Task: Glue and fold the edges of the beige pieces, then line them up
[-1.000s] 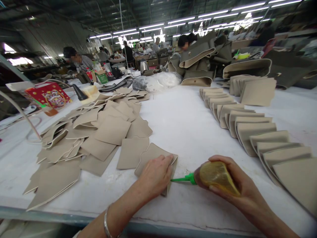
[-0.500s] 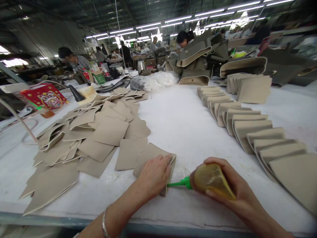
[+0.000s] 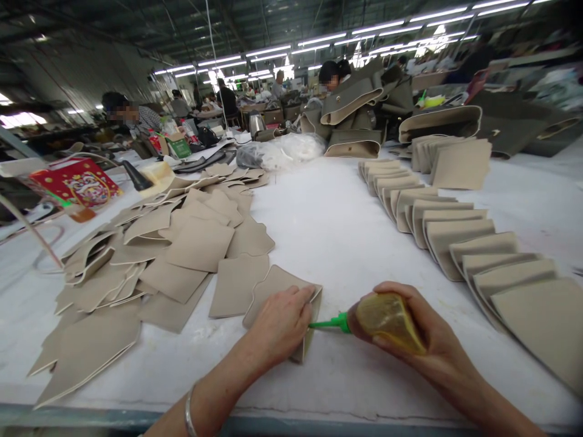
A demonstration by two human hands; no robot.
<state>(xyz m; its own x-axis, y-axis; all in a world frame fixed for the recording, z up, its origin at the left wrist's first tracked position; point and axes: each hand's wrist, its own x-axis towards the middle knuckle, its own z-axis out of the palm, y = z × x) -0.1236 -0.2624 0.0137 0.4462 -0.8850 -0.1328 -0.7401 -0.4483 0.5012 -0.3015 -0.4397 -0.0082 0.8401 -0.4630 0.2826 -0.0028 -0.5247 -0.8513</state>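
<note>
My left hand (image 3: 281,323) presses down on a folded beige leather piece (image 3: 273,285) near the table's front edge, fingers curled over its right edge. My right hand (image 3: 412,337) is wrapped round a soft amber glue bottle (image 3: 385,321). Its green nozzle (image 3: 328,323) points left and its tip touches the open right edge of the piece, right beside my left fingers. A silver bracelet sits on my left wrist.
A loose heap of beige cut pieces (image 3: 173,243) covers the left of the white table (image 3: 328,224). An overlapping row of folded pieces (image 3: 455,233) runs along the right. Plastic bags (image 3: 291,149), grey bags (image 3: 350,103) and a red box (image 3: 75,185) lie farther back. Other people work behind.
The nozzle tip has moved left into the edge of the piece under my left hand. Both hands otherwise stay where they were; the view has shifted slightly.
</note>
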